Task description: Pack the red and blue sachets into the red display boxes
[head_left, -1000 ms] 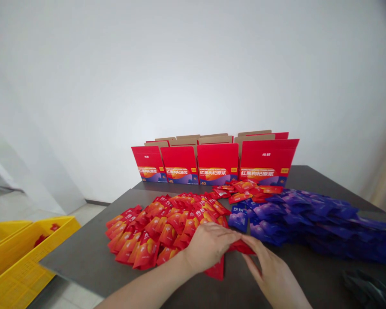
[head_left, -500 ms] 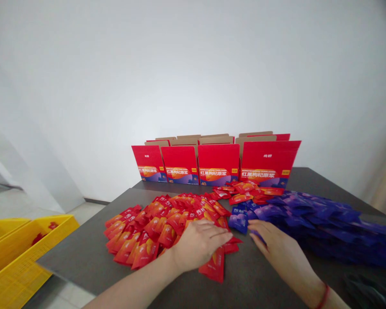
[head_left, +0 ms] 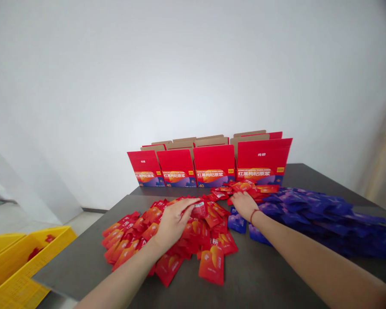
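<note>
My left hand [head_left: 174,221] is over the large pile of red sachets [head_left: 154,214], its thumb and fingers closed on the edge of a red sachet [head_left: 200,208] that shows a white label. Farther back, my right hand [head_left: 244,207] reaches to the small heap of red sachets [head_left: 244,186] before the boxes. Its fingers are bent down and together on the sachets there; the fingertips are partly hidden. Blue sachets [head_left: 237,222] lie just below the right hand. One red sachet [head_left: 211,264] lies flat at the near edge of the large pile.
Red cardboard boxes [head_left: 214,156] with raised flaps stand in rows at the back of the dark table [head_left: 244,274]. A long heap of blue-purple sachets [head_left: 328,221] covers the right side. Yellow crates [head_left: 28,264] holding some red pieces stand at lower left, beyond the table edge.
My right hand has moved away from the blue sachets, up to the small red heap. My left hand has shifted left and back; red sachets at the pile's near edge have moved.
</note>
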The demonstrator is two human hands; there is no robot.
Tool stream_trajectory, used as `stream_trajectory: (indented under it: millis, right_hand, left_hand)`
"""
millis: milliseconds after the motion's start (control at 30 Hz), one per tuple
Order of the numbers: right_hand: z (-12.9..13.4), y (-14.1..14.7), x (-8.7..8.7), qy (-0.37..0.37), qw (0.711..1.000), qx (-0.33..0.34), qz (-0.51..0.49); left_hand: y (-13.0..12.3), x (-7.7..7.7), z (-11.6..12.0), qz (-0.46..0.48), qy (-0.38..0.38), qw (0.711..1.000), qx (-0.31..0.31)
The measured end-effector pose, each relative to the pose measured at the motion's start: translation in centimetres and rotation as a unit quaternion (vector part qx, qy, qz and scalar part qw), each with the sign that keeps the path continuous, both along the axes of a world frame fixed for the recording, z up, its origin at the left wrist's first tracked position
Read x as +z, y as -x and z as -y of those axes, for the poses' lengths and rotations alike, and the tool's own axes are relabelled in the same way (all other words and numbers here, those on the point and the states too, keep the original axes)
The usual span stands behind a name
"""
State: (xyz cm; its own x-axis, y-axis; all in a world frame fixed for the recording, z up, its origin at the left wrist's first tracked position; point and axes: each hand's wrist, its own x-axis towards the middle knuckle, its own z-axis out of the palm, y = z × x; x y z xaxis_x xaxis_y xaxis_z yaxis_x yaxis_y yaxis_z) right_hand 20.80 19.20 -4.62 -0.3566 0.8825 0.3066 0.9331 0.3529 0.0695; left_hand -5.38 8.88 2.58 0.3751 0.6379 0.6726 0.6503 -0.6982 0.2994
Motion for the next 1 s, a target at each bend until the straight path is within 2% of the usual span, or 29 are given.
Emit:
stream_trajectory:
  millis: [67, 133, 233, 333, 400, 467, 567, 667, 733, 867, 1000]
  right_hand:
    - [0.2, -0.3, 0.4, -0.003, 0.999, 0.014, -0.031]
    - [0.9, -0.9, 1.2, -0.013, 0.997, 0.033, -0.074]
    - [2.7, -1.5, 2.3, -0.034, 0.984, 0.067, -0.163]
    - [5.3, -1.6, 2.4, -0.047, 0.961, 0.100, -0.254]
    - [7.0, -1.1, 1.8, -0.043, 0.944, 0.125, -0.301]
    - [8.4, -0.4, 0.8, -0.034, 0.930, 0.145, -0.335]
    - [9.7, 0.6, -1.0, -0.023, 0.920, 0.154, -0.361]
    - [10.4, 1.0, -1.9, -0.011, 0.926, 0.152, -0.347]
    - [10.4, 0.5, -1.4, -0.005, 0.939, 0.145, -0.313]
    - [8.6, -2.9, 1.5, -0.010, 0.974, 0.078, -0.215]
    - [4.8, -7.5, 4.2, -0.022, 0.991, -0.050, -0.123]
  left_hand:
    - [0.9, -0.6, -1.3, -0.044, -0.020, 0.998, -0.037]
    - [1.8, -1.7, -2.2, -0.092, -0.006, 0.992, -0.084]
    - [2.8, -3.3, -2.8, -0.164, 0.084, 0.976, -0.115]
    - [2.8, -3.4, -2.5, -0.213, 0.159, 0.959, -0.094]
    - [1.8, -2.8, -2.0, -0.207, 0.152, 0.964, -0.067]
    - [-0.2, -2.2, -1.2, -0.177, 0.113, 0.976, -0.051]
    - [-3.6, -2.3, -0.1, -0.146, 0.067, 0.985, -0.062]
    - [-5.8, -3.2, 0.4, -0.154, 0.048, 0.985, -0.069]
    - [-6.1, -3.5, 0.4, -0.158, 0.018, 0.984, -0.081]
    - [-4.9, -2.8, 0.7, -0.207, -0.052, 0.972, -0.101]
    - [-3.6, -2.7, 1.2, -0.343, -0.077, 0.935, -0.043]
